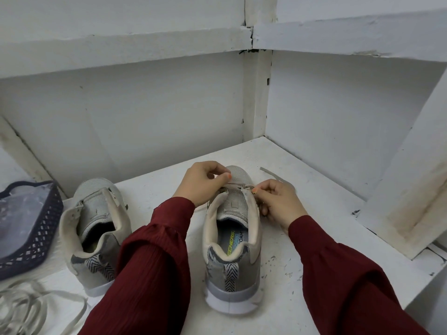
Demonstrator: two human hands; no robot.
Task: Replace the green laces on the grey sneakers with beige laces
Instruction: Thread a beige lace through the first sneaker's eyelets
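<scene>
- I am threading a flat, woven beige lace (239,186) across the lowest eyelets of the grey mesh sneaker (232,240), which is standing heel-toward-me on the scuffed white shelf (314,213).
- My left hand (202,182) is pinching the lace; my right hand (278,201), fingers curled, is pinching it at the opposite eyelet.
- Next, I judge, it calls for evening both ends and then crossing them upward.
- The other sneaker (96,226) is waiting laceless nearby.

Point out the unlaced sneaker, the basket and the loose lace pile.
unlaced sneaker (95,206), head view, on its tongue.
basket (38,238), head view, on its mesh side wall.
loose lace pile (26,299), head view, on the tangled strands.
</scene>
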